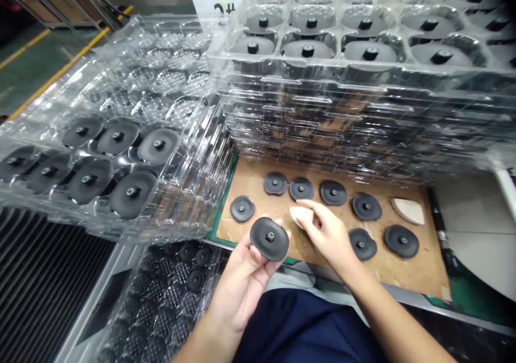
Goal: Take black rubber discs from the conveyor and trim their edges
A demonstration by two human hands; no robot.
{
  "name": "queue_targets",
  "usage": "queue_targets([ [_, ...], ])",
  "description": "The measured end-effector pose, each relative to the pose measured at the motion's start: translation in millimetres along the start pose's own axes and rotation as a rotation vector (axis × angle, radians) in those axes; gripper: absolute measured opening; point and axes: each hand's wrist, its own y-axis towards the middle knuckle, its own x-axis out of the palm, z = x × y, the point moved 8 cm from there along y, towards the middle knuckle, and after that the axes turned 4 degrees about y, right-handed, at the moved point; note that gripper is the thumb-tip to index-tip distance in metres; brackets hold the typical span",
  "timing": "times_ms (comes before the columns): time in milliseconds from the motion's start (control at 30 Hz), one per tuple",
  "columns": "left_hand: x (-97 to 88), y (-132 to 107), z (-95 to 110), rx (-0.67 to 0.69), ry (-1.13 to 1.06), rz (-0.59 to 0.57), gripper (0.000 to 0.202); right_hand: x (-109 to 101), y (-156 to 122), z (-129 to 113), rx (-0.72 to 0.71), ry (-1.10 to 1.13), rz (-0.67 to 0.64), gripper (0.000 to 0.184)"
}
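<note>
My left hand [245, 277] is closed on a dark grey oval disc [268, 239] with a short black stem at its centre, held face up above the front of the work surface. Just to its right, my right hand [326, 229] pinches a small off-white pad [301, 216], apart from the disc. Its exact material I cannot make out. Several similar discs lie on the brown cardboard [278, 212] around my hands, among them a black disc [242, 208] to the left and another disc [401, 240] to the right.
A tall stack of clear plastic trays [322, 100] with discs on top stands behind the cardboard. More trays [173, 202], partly filled, stand at left. A beige wedge-shaped piece [408, 211] lies at right. Below left is a lower tray [169, 293] beside a black ribbed surface [36, 288].
</note>
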Motion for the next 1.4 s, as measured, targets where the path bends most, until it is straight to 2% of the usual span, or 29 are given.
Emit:
queue_targets([
  [100, 8.8, 1.1, 0.4, 0.026, 0.021, -0.052, 0.048, -21.1, -2.8, -55.4, -0.064, 0.1, 0.022, 0.02],
  [167, 13.4, 1.8, -2.3, 0.004, 0.043, -0.07, 0.045, -30.2, -11.5, -94.9, -0.203, 0.189, -0.001, 0.019],
  [267, 16.9, 1.4, -3.9, -0.006, 0.092, -0.039, 0.045, -29.0, -19.4, -122.8, -0.271, 0.266, -0.177, 0.02],
  [333, 22.8, -0.1, -2.7, 0.02, 0.117, -0.035, 0.047, -26.9, -18.2, -121.9, -0.223, 0.252, -0.257, 0.017],
  [467, 39.2, -3.7, -4.4, 0.005, 0.148, -0.094, 0.04, -48.3, -18.9, -122.4, -0.319, 0.262, -0.042, 0.02],
  [500, 40.2, -3.9, -3.8, 0.001, 0.151, -0.086, 0.041, -50.3, -22.3, -122.9, -0.343, 0.295, -0.042, 0.022],
  [633, 44.1, -2.8, -3.8, -0.015, 0.141, -0.08, 0.053, -47.7, -28.5, -115.8, -0.26, 0.319, -0.174, 0.02],
  [733, 52.7, -3.2, -10.3, -0.052, 0.167, -0.117, 0.048, -61.6, -24.3, -116.1, -0.282, 0.254, -0.04, 0.018],
  [800, 55.9, -3.8, -12.4, -0.063, 0.173, -0.12, 0.047, -67.3, -25.1, -117.8, -0.335, 0.287, -0.026, 0.02],
  [867, 55.7, -3.5, -11.4, -0.051, 0.158, -0.109, 0.052, -67.5, -29.2, -113.0, -0.333, 0.325, -0.113, 0.021],
  [933, 54.6, -2.2, -10.8, -0.044, 0.13, -0.099, 0.055, -70.1, -34.2, -100.7, -0.266, 0.281, -0.161, 0.02],
  [1033, 56.4, 0.1, -11.1, -0.023, 0.102, -0.097, 0.053, -83.1, -39.9, -87.3, -0.208, 0.12, -0.049, 0.017],
  [1100, 59.3, 0.6, -11.4, -0.007, 0.106, -0.096, 0.054, -86.7, -42.5, -90.0, -0.252, 0.104, 0.004, 0.02],
  [1167, 59.6, 0.2, -11.8, -0.007, 0.124, -0.074, 0.054, -83.4, -42.8, -94.8, -0.304, 0.186, -0.023, 0.023],
  [1233, 56.7, -0.4, -10.7, 0.004, 0.137, -0.039, 0.053, -78.4, -39.8, -93.0, -0.28, 0.255, -0.07, 0.022],
  [1333, 51.5, 0.0, -8.9, 0.04, 0.15, -0.017, 0.055, -78.2, -35.4, -85.4, -0.195, 0.218, -0.031, 0.017],
  [1400, 48.5, 1.5, -12.0, 0.03, 0.17, -0.017, 0.056, -78.3, -35.2, -88.4, -0.229, 0.239, -0.017, 0.02],
])
